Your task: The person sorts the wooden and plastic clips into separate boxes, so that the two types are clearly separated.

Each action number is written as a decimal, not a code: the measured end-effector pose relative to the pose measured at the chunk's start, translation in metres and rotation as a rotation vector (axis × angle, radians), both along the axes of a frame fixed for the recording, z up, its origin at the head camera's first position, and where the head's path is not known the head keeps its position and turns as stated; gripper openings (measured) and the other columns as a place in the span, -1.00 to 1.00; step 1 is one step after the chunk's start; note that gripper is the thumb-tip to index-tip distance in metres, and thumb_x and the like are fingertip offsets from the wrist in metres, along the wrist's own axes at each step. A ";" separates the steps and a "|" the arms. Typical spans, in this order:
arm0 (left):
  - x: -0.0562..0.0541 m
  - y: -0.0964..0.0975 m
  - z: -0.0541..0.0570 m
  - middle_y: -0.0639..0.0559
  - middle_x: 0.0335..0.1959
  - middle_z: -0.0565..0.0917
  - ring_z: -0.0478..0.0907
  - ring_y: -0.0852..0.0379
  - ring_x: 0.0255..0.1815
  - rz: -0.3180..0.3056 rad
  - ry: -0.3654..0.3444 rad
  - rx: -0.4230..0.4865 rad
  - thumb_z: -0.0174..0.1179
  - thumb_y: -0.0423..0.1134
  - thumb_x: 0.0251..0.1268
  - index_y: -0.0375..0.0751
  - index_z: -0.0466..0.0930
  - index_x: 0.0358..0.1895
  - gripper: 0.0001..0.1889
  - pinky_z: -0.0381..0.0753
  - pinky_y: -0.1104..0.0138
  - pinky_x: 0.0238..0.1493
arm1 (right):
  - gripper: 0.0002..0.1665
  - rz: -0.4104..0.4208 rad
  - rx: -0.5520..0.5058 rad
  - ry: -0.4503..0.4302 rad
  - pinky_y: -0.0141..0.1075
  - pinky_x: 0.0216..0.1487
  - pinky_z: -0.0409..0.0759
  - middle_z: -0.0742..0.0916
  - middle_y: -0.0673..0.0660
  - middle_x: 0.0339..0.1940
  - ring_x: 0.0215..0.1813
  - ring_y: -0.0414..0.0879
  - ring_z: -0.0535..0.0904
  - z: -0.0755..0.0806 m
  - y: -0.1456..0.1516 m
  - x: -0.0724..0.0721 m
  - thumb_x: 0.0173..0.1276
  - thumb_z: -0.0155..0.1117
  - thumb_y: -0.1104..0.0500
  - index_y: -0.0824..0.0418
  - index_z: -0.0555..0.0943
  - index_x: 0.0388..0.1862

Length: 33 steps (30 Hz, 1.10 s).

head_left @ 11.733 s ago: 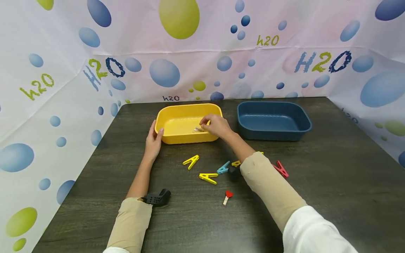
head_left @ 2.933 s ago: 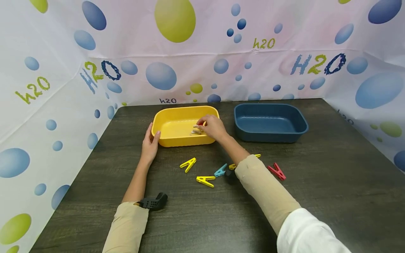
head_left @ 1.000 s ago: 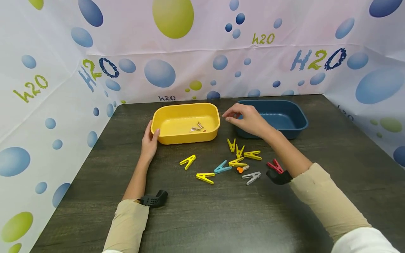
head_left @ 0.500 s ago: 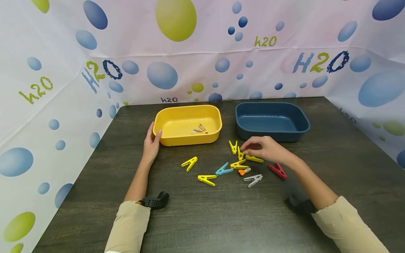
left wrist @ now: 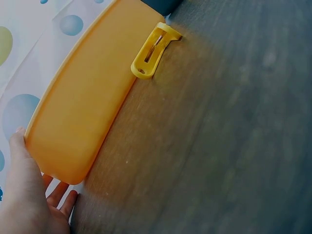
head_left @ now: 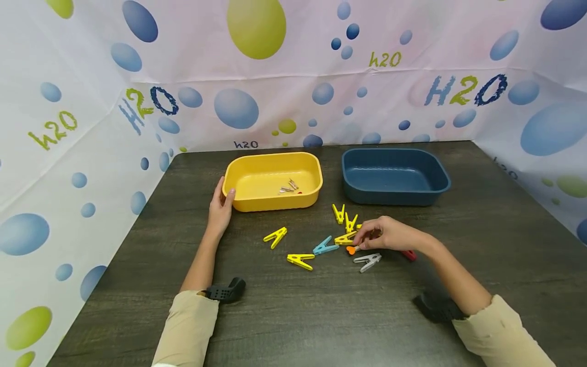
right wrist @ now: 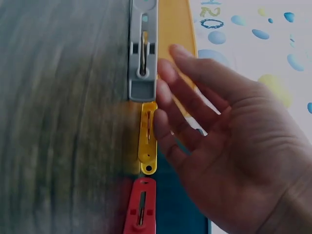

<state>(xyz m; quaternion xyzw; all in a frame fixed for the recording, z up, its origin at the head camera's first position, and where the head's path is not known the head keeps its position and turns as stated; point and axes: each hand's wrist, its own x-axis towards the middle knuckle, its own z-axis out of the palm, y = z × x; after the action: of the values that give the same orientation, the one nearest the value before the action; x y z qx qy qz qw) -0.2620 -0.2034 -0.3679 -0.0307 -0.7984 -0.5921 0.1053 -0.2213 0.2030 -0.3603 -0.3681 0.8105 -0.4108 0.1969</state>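
My left hand (head_left: 220, 211) holds the left end of the yellow plastic bin (head_left: 275, 204), thumb near the rim and fingers around the corner. Inside lie a few small wooden clothespins (head_left: 287, 189), one with a red bit. On the table, my right hand (head_left: 390, 233) is at a small clothespin with an orange heart (head_left: 351, 250), fingertips over its wooden end. The right wrist view shows the fingers (right wrist: 183, 105) loosely bent and spread, with a grey clothespin (right wrist: 143, 53) in front. Whether the fingertips touch the heart clothespin is unclear.
A dark blue bin (head_left: 394, 198) stands at the back right. Several yellow clothespins (head_left: 275, 236), a light blue clothespin (head_left: 324, 246) and a partly covered red clothespin (head_left: 409, 255) lie around the right hand. A printed sheet (head_left: 293, 112) encloses the table's back and sides.
My right hand has left the yellow bin, where another small clothespin now lies, and moved down and right to the orange-heart clothespin. The left hand has stayed on the bin.
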 end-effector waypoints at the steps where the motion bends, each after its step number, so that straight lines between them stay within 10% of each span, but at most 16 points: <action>1: 0.000 0.001 0.001 -0.20 0.42 -0.02 0.04 -0.09 0.37 0.000 0.000 -0.005 -0.12 -0.21 0.46 -0.25 -0.13 0.45 -0.40 0.09 0.13 0.28 | -0.85 0.006 0.004 0.003 -0.31 -0.25 0.52 0.66 0.03 -0.29 -0.29 -0.11 0.54 -0.001 0.000 0.000 0.27 0.25 0.24 0.22 0.66 -0.20; 22: 0.001 0.001 0.000 -0.21 0.42 -0.02 0.01 -0.08 0.38 -0.013 0.017 0.003 -0.12 -0.21 0.46 -0.30 -0.12 0.44 -0.39 0.06 0.14 0.29 | -0.88 -0.023 0.134 0.294 -0.35 -0.35 0.48 0.61 -0.18 -0.38 -0.35 -0.26 0.46 -0.009 0.000 0.001 0.16 0.37 0.18 0.04 0.70 -0.29; 33: 0.003 0.000 0.000 -0.21 0.42 -0.01 0.03 -0.10 0.37 -0.003 0.016 -0.006 -0.12 -0.20 0.46 -0.28 -0.11 0.44 -0.40 0.08 0.12 0.28 | -0.92 -0.015 0.158 0.249 -0.36 -0.38 0.48 0.61 -0.16 -0.35 -0.39 -0.27 0.48 -0.005 0.001 0.002 0.20 0.33 0.18 0.05 0.69 -0.32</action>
<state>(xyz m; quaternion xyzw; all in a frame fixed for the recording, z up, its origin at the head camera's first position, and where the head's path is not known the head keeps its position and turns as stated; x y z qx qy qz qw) -0.2595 -0.2036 -0.3681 -0.0371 -0.7992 -0.5896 0.1106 -0.2196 0.2042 -0.3655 -0.3936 0.8612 -0.2984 0.1203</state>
